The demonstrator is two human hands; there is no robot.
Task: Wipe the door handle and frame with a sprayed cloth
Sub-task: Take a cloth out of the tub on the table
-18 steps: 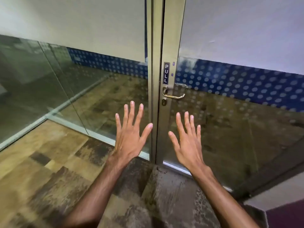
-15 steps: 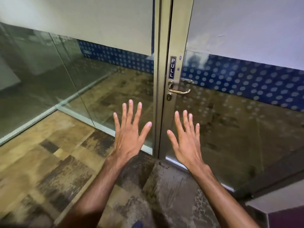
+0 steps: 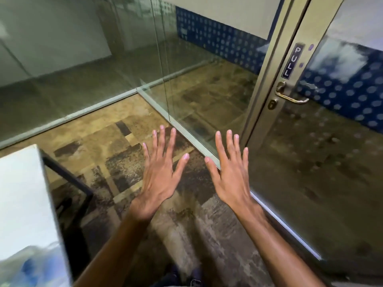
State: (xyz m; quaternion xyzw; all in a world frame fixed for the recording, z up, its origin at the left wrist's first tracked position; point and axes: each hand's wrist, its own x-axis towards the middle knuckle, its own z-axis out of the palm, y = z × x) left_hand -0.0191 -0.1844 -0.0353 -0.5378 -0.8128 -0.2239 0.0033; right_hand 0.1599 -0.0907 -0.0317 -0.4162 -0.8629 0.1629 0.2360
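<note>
Straight ahead, two bare hands are held out flat, backs up — the left hand [image 3: 160, 175] and right hand [image 3: 231, 177] side by side, fingers [image 3: 220, 146] spread wide apart and holding nothing. They hover over patchy brown carpet [image 3: 116, 141], apart from the door. Up at the right, the brass door handle [image 3: 291, 95] sits on a metal door frame [image 3: 269, 83], just below a dark "PULL" sign [image 3: 292, 60]. A white surface [image 3: 22, 195] fills the lower left corner — blurred items rest on it.
</note>
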